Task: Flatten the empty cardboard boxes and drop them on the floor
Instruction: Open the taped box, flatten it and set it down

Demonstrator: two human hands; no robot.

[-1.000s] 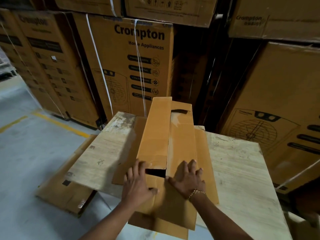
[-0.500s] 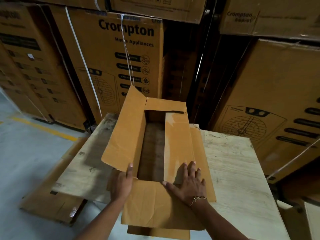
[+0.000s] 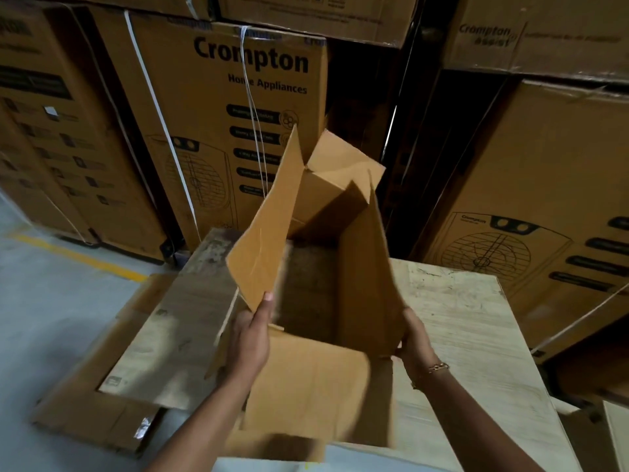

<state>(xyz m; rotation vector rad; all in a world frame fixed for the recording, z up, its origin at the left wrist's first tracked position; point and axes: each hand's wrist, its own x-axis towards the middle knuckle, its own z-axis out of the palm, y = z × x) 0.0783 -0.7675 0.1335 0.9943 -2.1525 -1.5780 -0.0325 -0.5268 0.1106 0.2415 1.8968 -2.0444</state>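
Observation:
A plain brown cardboard box [image 3: 367, 277] stands on the wooden table [image 3: 469, 335] with its four top flaps raised and its inside empty and dark. My left hand [image 3: 250, 338] grips the near corner of the long left flap, thumb on its inner face. My right hand [image 3: 413, 338] holds the near right corner of the box from outside, fingers curled round the edge. The near flap hangs toward me over the table's front edge.
A flattened cardboard box [image 3: 98, 413] lies on the grey floor to the left, partly under the table. Tall stacks of printed Crompton cartons [image 3: 238, 107] wall off the back and right. A yellow line [image 3: 81, 257] crosses the floor at left.
Both hands pressed on closed flaps a second ago. The left flap came up first, then the right one, and the box now stands open with my hands at its near corners.

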